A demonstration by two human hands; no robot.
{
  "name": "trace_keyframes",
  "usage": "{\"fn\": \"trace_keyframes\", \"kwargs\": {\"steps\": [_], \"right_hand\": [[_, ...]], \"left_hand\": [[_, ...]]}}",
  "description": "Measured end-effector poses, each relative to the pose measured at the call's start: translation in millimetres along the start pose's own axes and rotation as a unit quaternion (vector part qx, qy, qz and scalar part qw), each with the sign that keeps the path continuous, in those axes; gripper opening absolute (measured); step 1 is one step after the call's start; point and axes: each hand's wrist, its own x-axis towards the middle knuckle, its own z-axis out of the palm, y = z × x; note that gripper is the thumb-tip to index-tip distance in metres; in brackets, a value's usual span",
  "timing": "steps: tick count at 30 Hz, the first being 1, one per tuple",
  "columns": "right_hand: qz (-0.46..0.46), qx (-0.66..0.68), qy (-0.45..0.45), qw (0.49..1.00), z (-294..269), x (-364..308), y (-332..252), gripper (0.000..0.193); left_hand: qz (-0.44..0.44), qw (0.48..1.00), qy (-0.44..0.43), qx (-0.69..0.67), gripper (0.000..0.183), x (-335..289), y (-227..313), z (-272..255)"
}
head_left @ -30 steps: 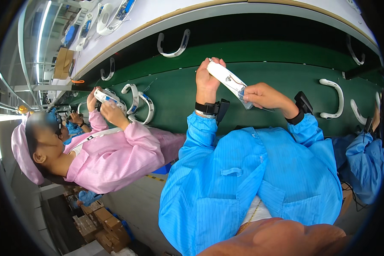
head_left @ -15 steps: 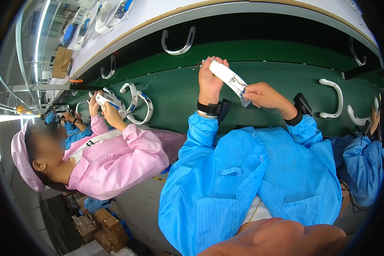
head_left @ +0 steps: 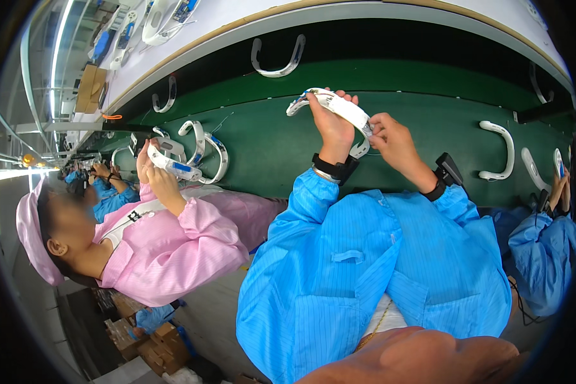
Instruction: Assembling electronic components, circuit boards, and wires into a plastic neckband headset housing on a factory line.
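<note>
A white U-shaped plastic band (head_left: 347, 110) is held up over the green bench surface, tilted down to the right. My left hand (head_left: 334, 133) supports it from below, with the thumb over its upper part and the fingers behind. Blue and dark bits show inside the band's left arm. The fingertips of my right hand (head_left: 392, 142) are pinched at the band's right-hand bend. Exactly what lies between those fingertips is hidden. Both my wrists wear black straps with dark modules.
More white U-shaped bands lie on the green bench (head_left: 422, 121): one far off (head_left: 278, 72), one at right (head_left: 507, 150). At left, a co-worker in pink handles another white band (head_left: 176, 166). A blue-sleeved person (head_left: 544, 249) works at far right. A white shelf (head_left: 237, 35) runs behind.
The band has been turned, so its curved shape and left arm now show. My left hand has moved a little right and opened its grip outward. The pink-sleeved co-worker's band has tilted.
</note>
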Motion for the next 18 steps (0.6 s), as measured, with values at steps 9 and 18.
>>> {"fn": "trace_keyframes", "kwargs": {"steps": [9,18], "right_hand": [[-0.032,-0.037,0.063,0.997,11.1,3.3,4.8,0.032],[-0.163,-0.152,0.073,0.972,7.1,24.4,-20.8,0.031]], "left_hand": [[0.022,0.996,-0.088,0.014,0.059,-8.2,-1.8,7.4],[0.038,0.985,-0.148,0.084,0.061,-2.8,-4.2,-18.0]]}}
